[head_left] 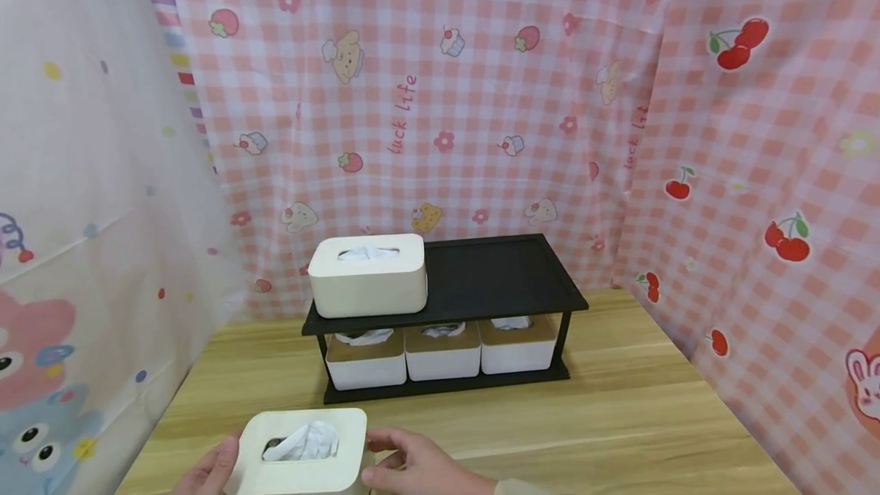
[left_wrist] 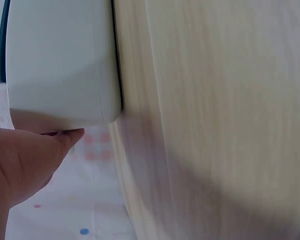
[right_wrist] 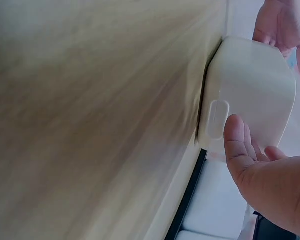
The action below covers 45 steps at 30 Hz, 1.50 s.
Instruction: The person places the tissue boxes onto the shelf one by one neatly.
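A cream tissue box [head_left: 352,445] stands on the wooden table at the lower edge of the head view, white tissue [head_left: 312,441] bunched in its top slot. My left hand [head_left: 211,470] is at the box's left end; in the left wrist view, fingers [left_wrist: 72,135] lie along that end. On the opposite end, my right hand [head_left: 415,464] rests with thumb and fingers spread and lightly bent. In the right wrist view, one fingertip [right_wrist: 234,122] is beside an oval recess [right_wrist: 218,120] low on the box. Neither hand wraps round it.
Behind the box is a black two-tier rack [head_left: 495,273]. Another cream tissue box [head_left: 367,292] sits on its upper left. Three white boxes with brown tops, including the middle one [head_left: 443,361], fill the lower shelf. Patterned curtains [head_left: 447,98] enclose the table [head_left: 639,403].
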Available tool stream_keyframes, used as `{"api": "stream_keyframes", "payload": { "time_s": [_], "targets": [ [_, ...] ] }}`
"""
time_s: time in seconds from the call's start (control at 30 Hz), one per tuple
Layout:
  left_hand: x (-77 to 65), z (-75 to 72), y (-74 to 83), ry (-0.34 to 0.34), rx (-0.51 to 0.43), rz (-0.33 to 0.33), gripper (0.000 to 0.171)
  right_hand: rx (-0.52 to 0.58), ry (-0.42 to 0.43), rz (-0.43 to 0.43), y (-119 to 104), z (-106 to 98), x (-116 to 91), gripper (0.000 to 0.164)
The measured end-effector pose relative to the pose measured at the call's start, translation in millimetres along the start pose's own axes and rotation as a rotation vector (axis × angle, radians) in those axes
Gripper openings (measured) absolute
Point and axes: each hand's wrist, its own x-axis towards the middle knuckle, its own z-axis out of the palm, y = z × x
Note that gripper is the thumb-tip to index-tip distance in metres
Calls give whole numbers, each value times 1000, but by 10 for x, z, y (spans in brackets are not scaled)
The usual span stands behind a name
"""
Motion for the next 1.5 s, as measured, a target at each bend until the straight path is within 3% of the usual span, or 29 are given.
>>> {"api": "stream_keyframes", "payload": {
  "time_s": [0.13, 0.3, 0.4, 0.53, 0.6, 0.63, 0.73, 0.8, 0.87, 0.97, 1.1, 1.33, 1.43, 1.5],
  "targets": [
    [-35, 141, -5, 21, -66, 34, 95, -13, 37, -6, 25, -60, -35, 46],
    [-52, 237, -51, 14, -55, 63, 94, -17, 55, -23, 41, -118, -98, 49],
    [-75, 296, -97, 4, -96, 89, 93, -3, 59, -26, 49, -153, -133, 52],
    [-118, 390, -138, -15, -186, 117, 52, 18, 71, -6, 72, -212, -179, 53],
    [-131, 443, -143, -12, -206, 134, 43, 26, 78, 2, 79, -242, -210, 53],
    [-137, 472, -141, -11, -209, 139, 46, 31, 81, 4, 82, -258, -228, 53],
    [-149, 563, -128, -6, -195, 140, 80, 48, 92, 2, 88, -313, -289, 54],
    [-170, 634, -123, -6, -177, 149, 94, 59, 99, -1, 94, -354, -343, 56],
    [-194, 711, -118, -15, -160, 154, 97, 72, 107, 4, 104, -407, -400, 58],
    [-223, 848, -109, -39, -155, 198, 87, 78, 117, 13, 123, -512, -500, 62],
    [-227, 988, -93, -137, -145, 190, 85, 52, 130, 16, 169, -670, -631, 66],
    [-181, 1132, -77, -448, -168, 135, 90, 8, 167, 10, 251, -910, -871, 70],
    [-165, 1210, -27, -516, -133, 119, 90, -8, 184, 12, 277, -1002, -952, 71],
    [-177, 1274, 24, -527, -98, 115, 90, -28, 190, 7, 289, -1060, -997, 71]
  ]
}}
